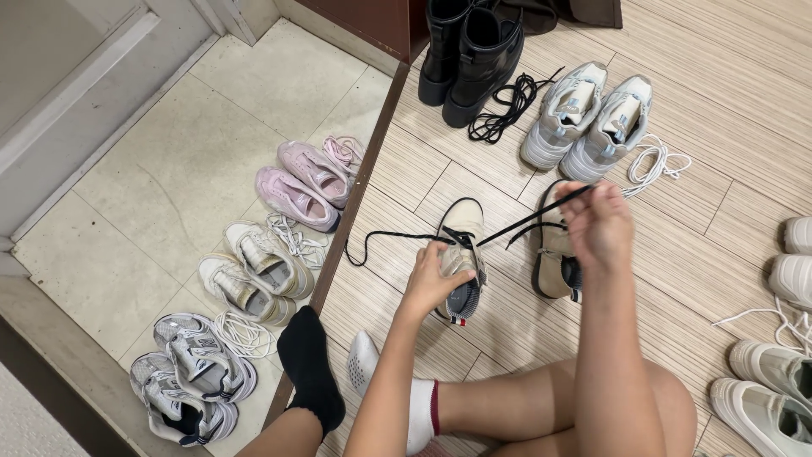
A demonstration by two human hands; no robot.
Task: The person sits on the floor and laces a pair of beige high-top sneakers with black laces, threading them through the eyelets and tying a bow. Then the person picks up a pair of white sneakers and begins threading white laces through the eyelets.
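My left hand (433, 282) rests on a beige low sneaker (462, 233) with a black rim and a striped heel tab, holding it down on the wooden floor. My right hand (599, 222) is raised above its partner, a second beige sneaker (552, 254), and pinches a black lace (529, 220) pulled taut from the first shoe's eyelets. The lace's other end (385, 239) trails loose to the left across the floor.
Black boots (474, 52) and loose black laces (506, 106) lie at the back, grey-white sneakers (588, 118) beside them. Pink (306, 182), cream (254, 271) and grey pairs (190, 377) stand on the lower tiled entry. More white shoes (782, 338) sit at right. My legs are folded below.
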